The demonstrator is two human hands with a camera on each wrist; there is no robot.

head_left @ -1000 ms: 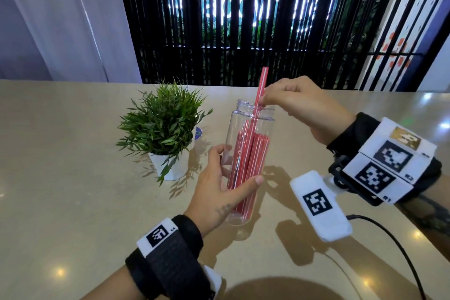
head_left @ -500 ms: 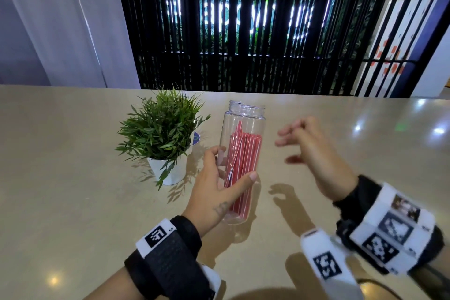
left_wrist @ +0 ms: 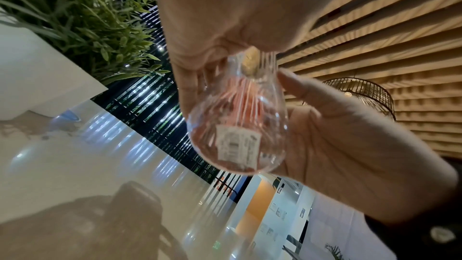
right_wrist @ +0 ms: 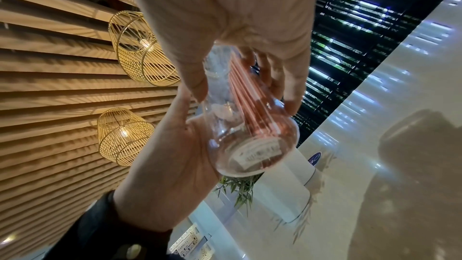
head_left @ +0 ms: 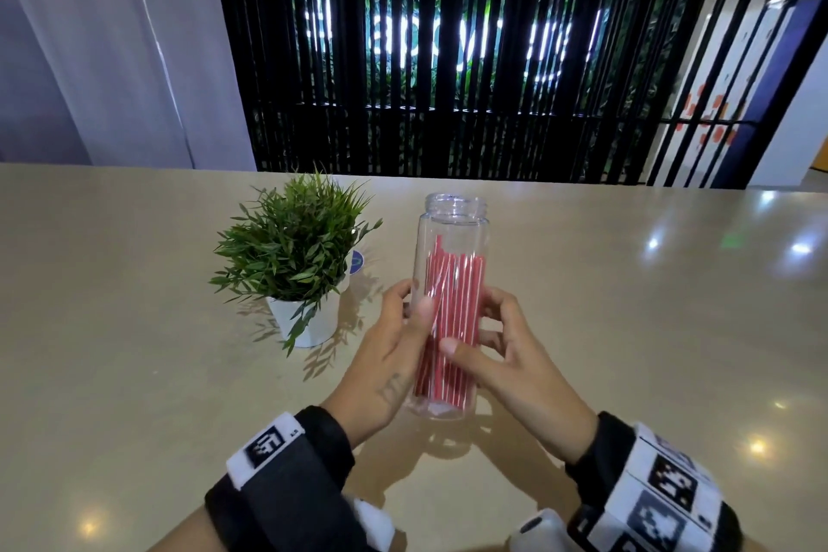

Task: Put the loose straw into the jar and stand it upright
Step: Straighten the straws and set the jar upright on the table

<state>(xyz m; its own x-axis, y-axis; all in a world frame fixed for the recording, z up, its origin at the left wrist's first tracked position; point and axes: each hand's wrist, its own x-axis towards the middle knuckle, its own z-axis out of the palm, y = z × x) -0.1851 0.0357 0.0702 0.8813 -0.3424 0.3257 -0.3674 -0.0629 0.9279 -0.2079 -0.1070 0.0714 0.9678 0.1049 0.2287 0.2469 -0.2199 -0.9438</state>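
Observation:
A tall clear jar stands upright between both hands, with several red straws upright inside, all below its open mouth. My left hand grips the jar's left side, thumb across the front. On the other side my right hand holds it, thumb on the front and fingers curled behind. The wrist views look up at the jar's base and its white sticker, so the base seems raised a little off the table. No straw lies loose in view.
A small green plant in a white pot stands just left of the jar, close to my left hand. The beige table stretches wide on both sides. A dark slatted screen lies beyond its far edge.
My right hand let go of the straw, which dropped fully into the jar. That hand then came down and took hold of the jar's right side. My left hand kept its grip.

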